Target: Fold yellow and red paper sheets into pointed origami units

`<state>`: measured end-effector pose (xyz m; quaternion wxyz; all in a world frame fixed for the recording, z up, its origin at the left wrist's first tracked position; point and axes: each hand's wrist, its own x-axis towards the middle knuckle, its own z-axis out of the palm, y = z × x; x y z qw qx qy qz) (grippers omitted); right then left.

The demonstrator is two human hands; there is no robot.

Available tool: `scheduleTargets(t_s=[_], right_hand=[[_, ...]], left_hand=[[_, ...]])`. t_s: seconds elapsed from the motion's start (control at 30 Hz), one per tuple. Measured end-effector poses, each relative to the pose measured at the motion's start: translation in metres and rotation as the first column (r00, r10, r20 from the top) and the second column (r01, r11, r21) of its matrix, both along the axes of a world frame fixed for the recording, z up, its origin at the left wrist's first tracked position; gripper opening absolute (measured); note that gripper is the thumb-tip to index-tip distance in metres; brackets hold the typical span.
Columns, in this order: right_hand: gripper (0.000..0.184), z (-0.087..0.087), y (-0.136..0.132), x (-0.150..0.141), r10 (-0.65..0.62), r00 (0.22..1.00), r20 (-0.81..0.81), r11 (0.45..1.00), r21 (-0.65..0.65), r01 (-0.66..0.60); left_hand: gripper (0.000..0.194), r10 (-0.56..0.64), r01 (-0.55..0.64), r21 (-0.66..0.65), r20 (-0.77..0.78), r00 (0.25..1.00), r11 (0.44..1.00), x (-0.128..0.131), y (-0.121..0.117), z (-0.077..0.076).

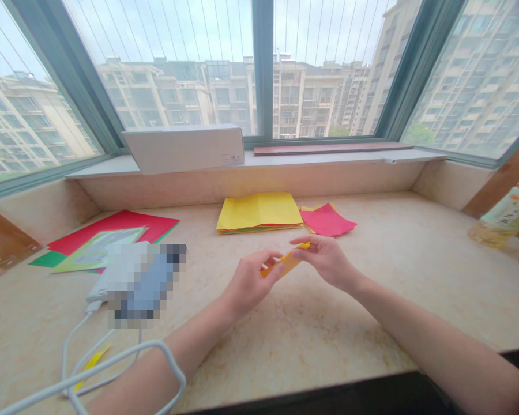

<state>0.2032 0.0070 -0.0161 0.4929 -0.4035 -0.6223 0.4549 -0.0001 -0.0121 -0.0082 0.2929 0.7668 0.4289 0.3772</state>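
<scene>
Above the surface [372, 311], left hand [253, 276] and right hand [326, 259] are pinching opposite ends of orange paper [288, 263], seemingly keeping the narrow piece steady and taut, near the yellow stack [259, 212].

Likely a home, stone window ledge, apartment blocks outside

Stone ledge [372, 311] w/ yellow paper stack [259, 212], red sheets [330, 219], cables [71, 346], etc.
</scene>
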Motion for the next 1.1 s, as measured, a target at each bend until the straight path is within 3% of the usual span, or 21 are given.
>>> scheduleTargets(t_s=[0.1, 0.2, 0.37, 0.67, 0.87, 1.1], right_hand=[[0.028, 0.0, -0.004, -0.004, -0.001, 1.0, 0.023, 1.0, 0.02, 0.001], [0.034, 0.0, -0.005, -0.005, 0.025, 1.0, 0.015, 1.0, 0.013, -0.025], [0.026, 0.0, -0.002, -0.002, 0.182, 0.983, -0.003, 0.983, 0.005, -0.182], [0.023, 0.002, -0.005, -0.001, 0.159, 0.979, 0.128, 0.978, 0.114, -0.174], [0.036, 0.004, -0.008, -0.001, 0.091, 0.986, 0.143, 0.98, 0.162, -0.114], [0.037, 0.009, -0.014, -0.002, 0.013, 0.99, 0.14, 0.98, 0.195, -0.04]], left_hand=[[0.027, -0.072, 0.071, -0.015, -0.084, 0.994, 0.997, 0.0, -0.001, -0.001], [0.032, -0.12, 0.113, -0.122, -0.049, 0.992, 0.986, 0.0, -0.002, 0.0], [0.028, -0.084, 0.095, -0.18, 0.071, 0.994, 0.979, 0.001, -0.001, 0.002], [0.042, -0.1, 0.121, -0.301, 0.084, 0.991, 0.946, 0.001, -0.004, 0.0], [0.04, -0.094, 0.087, -0.212, -0.023, 0.995, 0.973, -0.001, -0.003, 0.006], [0.04, -0.12, 0.118, -0.103, -0.022, 0.992, 0.988, -0.001, -0.005, 0.007]])
